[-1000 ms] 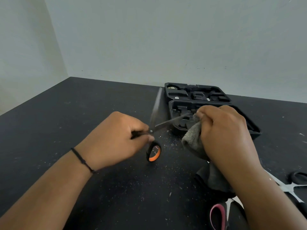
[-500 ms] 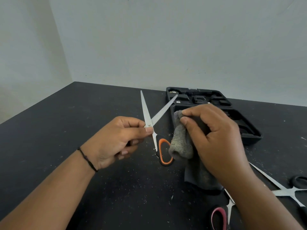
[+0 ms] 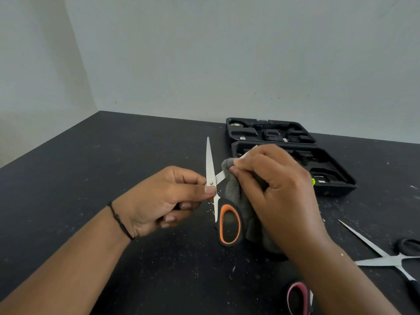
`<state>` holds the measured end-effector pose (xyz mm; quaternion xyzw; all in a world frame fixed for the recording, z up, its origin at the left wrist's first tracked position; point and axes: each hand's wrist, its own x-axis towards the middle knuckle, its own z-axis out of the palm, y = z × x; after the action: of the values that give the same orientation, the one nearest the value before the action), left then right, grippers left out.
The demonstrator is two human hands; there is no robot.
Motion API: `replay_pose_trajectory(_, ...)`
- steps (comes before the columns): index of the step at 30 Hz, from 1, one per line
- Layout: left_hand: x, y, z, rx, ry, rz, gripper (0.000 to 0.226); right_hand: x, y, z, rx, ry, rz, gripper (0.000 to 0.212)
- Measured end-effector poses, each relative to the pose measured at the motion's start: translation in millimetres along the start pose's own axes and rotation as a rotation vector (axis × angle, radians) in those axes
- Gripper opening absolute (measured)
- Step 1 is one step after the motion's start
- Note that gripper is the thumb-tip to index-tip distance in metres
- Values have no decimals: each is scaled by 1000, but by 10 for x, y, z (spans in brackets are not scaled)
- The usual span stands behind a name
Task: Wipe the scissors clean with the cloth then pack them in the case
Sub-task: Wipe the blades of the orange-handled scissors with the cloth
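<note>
Three pairs of scissors show: the orange-handled scissors [image 3: 214, 194], blades spread, one steel blade pointing far, are pinched at the pivot by the left hand [image 3: 163, 201]. The right hand [image 3: 277, 192] pinches a fuzzy grey cloth [image 3: 236, 189] around the other blade. One black moulded case [image 3: 293, 155] lies open beyond; black-handled scissors [image 3: 391, 261] and a pink-handled pair [image 3: 297, 297] lie near right.

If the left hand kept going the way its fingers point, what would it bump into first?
Probably the grey cloth pinched in the right hand, just past the orange-handled scissors the left hand already holds. Depth is unclear.
</note>
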<state>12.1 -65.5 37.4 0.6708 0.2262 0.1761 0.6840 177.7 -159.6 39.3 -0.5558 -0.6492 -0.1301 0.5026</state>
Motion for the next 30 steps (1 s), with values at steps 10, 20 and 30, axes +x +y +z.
replay_pose_trajectory(10,-10,-14,-31,-43,-42,-27,21,45,203,-111,-71,208,172,3)
replay_pose_trajectory(20,-6,-12,-44,-25,0,-35,13,16,153,-79,-33,109,183,3)
replay_pose_trajectory(30,40,-46,-37,159,103,50,28,0,39,-22,11,-51,107,3)
